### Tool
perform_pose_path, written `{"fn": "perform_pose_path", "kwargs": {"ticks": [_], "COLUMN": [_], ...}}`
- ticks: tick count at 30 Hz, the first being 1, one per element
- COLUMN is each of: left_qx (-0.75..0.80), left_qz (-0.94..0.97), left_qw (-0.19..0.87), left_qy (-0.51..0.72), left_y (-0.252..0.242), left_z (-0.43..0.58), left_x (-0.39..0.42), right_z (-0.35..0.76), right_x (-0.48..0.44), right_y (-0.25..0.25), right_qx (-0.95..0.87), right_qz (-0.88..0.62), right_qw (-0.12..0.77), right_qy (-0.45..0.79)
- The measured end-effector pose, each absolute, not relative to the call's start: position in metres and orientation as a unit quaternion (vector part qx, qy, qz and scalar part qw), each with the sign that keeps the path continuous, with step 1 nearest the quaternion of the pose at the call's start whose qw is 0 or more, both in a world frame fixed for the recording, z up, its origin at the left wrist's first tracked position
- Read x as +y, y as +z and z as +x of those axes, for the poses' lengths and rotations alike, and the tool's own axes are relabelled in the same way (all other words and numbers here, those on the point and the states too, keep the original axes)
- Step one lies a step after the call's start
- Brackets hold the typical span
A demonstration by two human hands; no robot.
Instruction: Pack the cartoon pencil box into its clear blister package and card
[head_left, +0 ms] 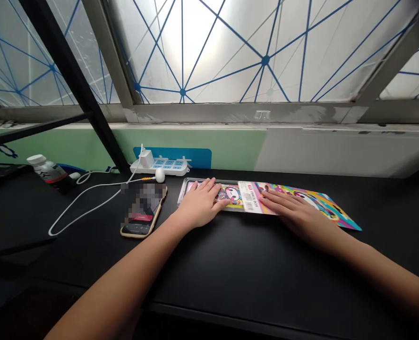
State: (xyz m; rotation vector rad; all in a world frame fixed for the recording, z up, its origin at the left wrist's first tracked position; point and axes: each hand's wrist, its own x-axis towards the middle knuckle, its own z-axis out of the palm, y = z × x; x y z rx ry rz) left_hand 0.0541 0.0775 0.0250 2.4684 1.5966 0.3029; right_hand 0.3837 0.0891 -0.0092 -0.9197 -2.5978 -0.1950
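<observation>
Both hands are down on the bench (pixel 237 264), palms low! The left hand (pixel 202 203) lies spread over a clear plastic case (pixel 232 194) with cartoon print inside, its grip opened out, fingers straight and clutching nothing. Over to the right hand (pixel 297 212): fingers extended across a bright cartoon card (pixel 312 199), the grip loose and flat, simply resting there. Case and card run end to end across the far half of the bench, a white barcode panel (pixel 251 197) where they meet. Left of the case sits a smartphone (pixel 141 217); beyond it, a white power strip (pixel 166 165); far left, a white-capped bottle (pixel 49 170).
</observation>
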Motion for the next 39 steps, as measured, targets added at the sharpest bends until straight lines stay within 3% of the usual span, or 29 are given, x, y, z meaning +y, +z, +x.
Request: {"fn": "perform_pose_path", "kwargs": {"ticks": [6, 12, 16, 24, 30, 39], "left_qx": [0.535, 0.555, 0.557, 0.545, 0.527, 0.505], "left_qz": [0.831, 0.819, 0.82, 0.832, 0.845, 0.857], "left_qw": [0.116, 0.114, 0.11, 0.046, 0.008, -0.025], "left_qy": [0.095, 0.089, 0.076, 0.089, 0.095, 0.104], "left_y": [0.026, 0.026, 0.03, 0.024, 0.02, 0.014], "left_z": [0.043, 0.037, 0.039, 0.063, 0.064, 0.062], "left_x": [0.084, 0.097, 0.112, 0.117, 0.115, 0.114], "right_z": [0.424, 0.436, 0.403, 0.265, 0.243, 0.244], "right_x": [0.075, 0.05, 0.012, -0.011, 0.043, 0.046], "right_y": [-0.011, 0.004, 0.009, 0.0, 0.012, 0.007], "right_qx": [-0.903, -0.843, -0.872, -0.957, -0.94, -0.944], "right_qz": [-0.365, -0.443, -0.385, -0.277, -0.291, -0.268], "right_qw": [0.194, 0.254, 0.24, 0.086, 0.113, 0.127], "right_qy": [-0.119, -0.167, -0.184, 0.013, 0.138, 0.144]}}
